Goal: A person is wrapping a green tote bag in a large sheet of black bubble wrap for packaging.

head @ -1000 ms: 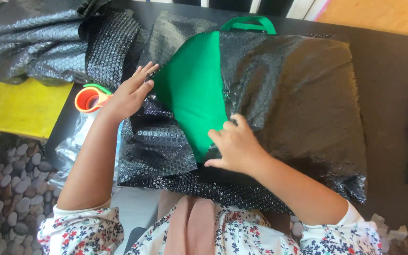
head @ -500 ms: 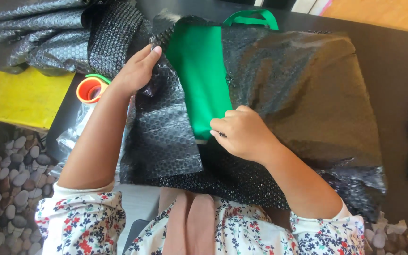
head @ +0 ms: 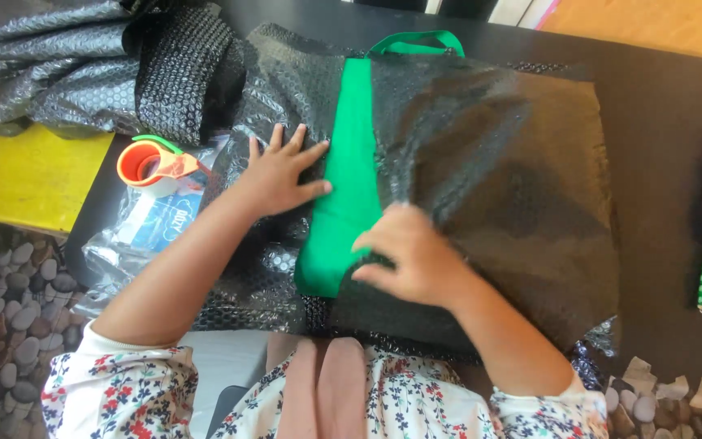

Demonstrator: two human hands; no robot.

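From my head camera, my left hand [head: 282, 175] lies flat and open, fingers spread, on the black bubble wrap [head: 497, 187] just left of the green bag [head: 343, 203]. My right hand [head: 412, 256] rests open, gripping nothing, on the bubble wrap's folded edge, touching the bag's lower part. The bag lies mid-bench [head: 660, 97], mostly covered, its handle [head: 416, 41] poking out at the top. An orange tape dispenser [head: 152, 162] sits near my left wrist
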